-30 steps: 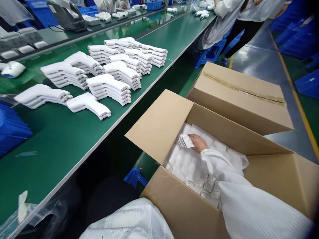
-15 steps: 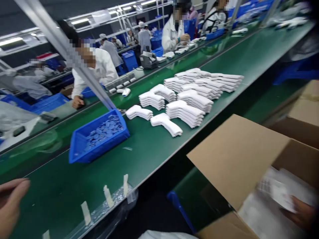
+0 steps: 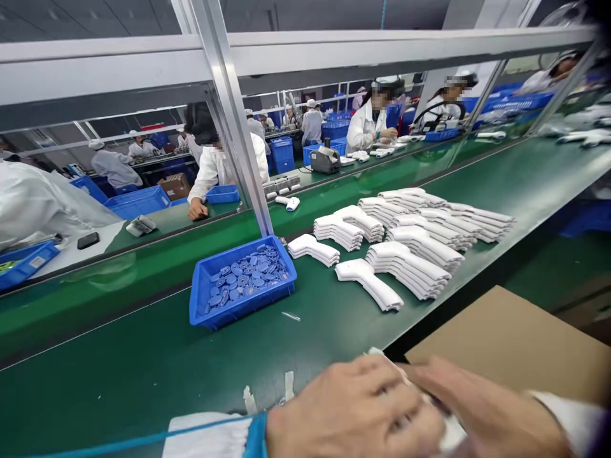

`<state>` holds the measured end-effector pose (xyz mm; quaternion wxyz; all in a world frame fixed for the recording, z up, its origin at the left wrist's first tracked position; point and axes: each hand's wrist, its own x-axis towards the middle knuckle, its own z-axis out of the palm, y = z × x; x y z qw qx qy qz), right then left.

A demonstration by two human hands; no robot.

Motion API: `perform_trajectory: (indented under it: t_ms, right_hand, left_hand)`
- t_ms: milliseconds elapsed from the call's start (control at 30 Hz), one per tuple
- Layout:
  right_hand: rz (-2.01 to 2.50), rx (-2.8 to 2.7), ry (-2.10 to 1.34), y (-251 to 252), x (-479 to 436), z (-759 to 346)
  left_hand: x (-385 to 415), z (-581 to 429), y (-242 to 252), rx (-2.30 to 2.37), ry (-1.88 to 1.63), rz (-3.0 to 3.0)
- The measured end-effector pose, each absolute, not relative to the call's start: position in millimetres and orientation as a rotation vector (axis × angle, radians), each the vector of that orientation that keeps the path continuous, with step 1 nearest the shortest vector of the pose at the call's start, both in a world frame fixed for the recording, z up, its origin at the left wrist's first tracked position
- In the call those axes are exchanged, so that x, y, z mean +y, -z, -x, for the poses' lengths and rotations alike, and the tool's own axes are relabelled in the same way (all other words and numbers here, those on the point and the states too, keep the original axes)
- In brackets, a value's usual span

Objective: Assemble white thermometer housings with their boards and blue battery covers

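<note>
My left hand [image 3: 353, 407], with a blue wrist strap and cord at its cuff, is closed around a white plastic piece [image 3: 452, 434] at the bottom of the view. My right hand [image 3: 496, 407] is blurred and grips the same piece from the right side. Most of the piece is hidden by my fingers; only white edges show, so its full shape cannot be made out. Just beyond my hands, stacks of white pistol-shaped plastic shells [image 3: 410, 267] lie on the green belt [image 3: 143, 381]. A single shell [image 3: 367, 283] is at the near end of these stacks.
A blue bin [image 3: 243, 312] of small blue oval parts stands on the belt beside a metal post [image 3: 238, 121]. An open cardboard box flap [image 3: 510, 343] rises at the right. Tape strips [image 3: 289, 385] stick near the belt's edge. Co-workers in white sit across the line.
My right hand has come out of the cardboard box with a white piece. My left hand has moved from the far left to meet it. The view has turned left and downward objects appear shifted right.
</note>
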<state>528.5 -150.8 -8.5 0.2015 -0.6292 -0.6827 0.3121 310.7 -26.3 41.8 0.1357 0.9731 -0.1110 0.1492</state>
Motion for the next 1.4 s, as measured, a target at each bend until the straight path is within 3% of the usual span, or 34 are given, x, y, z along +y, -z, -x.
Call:
perform_trajectory:
  t_ms: [133, 233, 333, 467, 600, 833, 1133, 1400]
  right_hand:
    - [1.582, -1.882, -1.415, -52, -77, -524]
    - [1.667, -1.872, -1.139, -63, -53, -525]
    - [1.814, -1.973, -0.706, -28, -53, -515]
    - [1.936, -2.029, -0.351, 33, -61, -494]
    - [2.064, -2.0, -0.188, 46, -58, -494]
    - [2.304, -2.081, -0.189, 23, -39, -497]
    - [2.414, -1.993, -0.045, 16, -27, -481]
    - [2.645, -1.798, 0.088, -65, 86, -511]
  left_hand:
    - [4, -293, -46, 0.26, -0.521, -2.533]
    - [24, -287, -39, 0.749, -0.399, -2.122]
    - [33, -291, -26, 1.005, -0.243, -1.853]
    - [36, -293, -26, 0.972, -0.192, -1.975]
    - [51, -279, -59, 0.854, -0.498, -2.1]
    - [113, -237, -101, 1.047, -1.252, -1.803]
    - [134, -191, -122, 1.119, -1.48, -1.538]
    - [139, -176, -125, 1.124, -1.55, -1.479]
